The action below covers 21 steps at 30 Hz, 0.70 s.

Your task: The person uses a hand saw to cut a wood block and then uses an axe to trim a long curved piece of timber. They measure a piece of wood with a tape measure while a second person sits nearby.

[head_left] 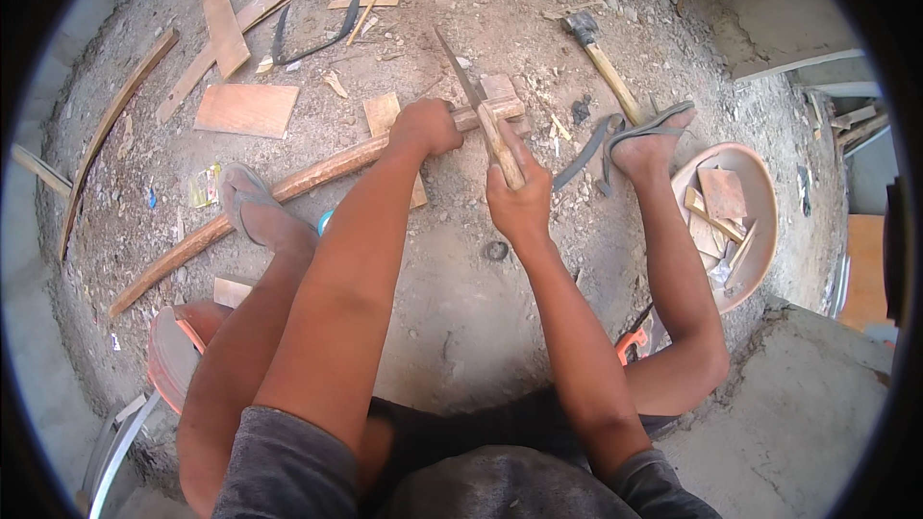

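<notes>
My left hand [429,128] is closed around a long wooden pole [327,165] close to its far right end. The pole slants down to the lower left, past my left foot. In my right hand [520,197] is a knife [500,146], gripped by its pale wooden handle. Its narrow dark blade points up and away, crossing the pole near the end. A small wood block [498,88] lies by the pole's end, and another flat wood piece [382,113] is just left of my left hand.
A long-handled tool with a dark metal head [581,27] lies by my right foot. A shallow basin [772,240] at right holds wood scraps. Planks [247,111], dark straps [317,48] and a curved strip [115,130] lie on the left. Something orange-handled [630,342] sits beneath my right leg.
</notes>
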Tool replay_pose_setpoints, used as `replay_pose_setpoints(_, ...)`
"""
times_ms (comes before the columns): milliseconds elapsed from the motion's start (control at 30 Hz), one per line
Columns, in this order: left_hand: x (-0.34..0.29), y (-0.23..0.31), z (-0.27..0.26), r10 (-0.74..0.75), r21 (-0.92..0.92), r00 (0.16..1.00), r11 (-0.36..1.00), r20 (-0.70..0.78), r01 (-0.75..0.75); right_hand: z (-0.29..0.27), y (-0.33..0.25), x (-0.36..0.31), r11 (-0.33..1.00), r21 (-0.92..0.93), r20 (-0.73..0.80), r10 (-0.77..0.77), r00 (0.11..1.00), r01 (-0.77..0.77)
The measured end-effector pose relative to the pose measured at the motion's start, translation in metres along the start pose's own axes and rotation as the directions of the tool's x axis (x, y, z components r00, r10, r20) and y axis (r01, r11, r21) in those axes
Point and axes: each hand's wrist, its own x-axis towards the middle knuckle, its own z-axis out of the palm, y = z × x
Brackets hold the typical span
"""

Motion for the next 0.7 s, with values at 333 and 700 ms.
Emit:
replay_pose_setpoints(333,-0.011,-0.009,-0.005,-0.049,-0.003,0.998,0.999,-0.042,0.049,-0.072,-0.023,-0.115,0.996,-0.05,0.042,-0.072,0.997,0.074)
replay_pose_setpoints(700,0.011,-0.019,0.001,-0.048,0.014,0.998,0.999,0.042,0.048,-0.043,-0.015,-0.089,1.0,-0.001,0.018,-0.011,1.0,0.011)
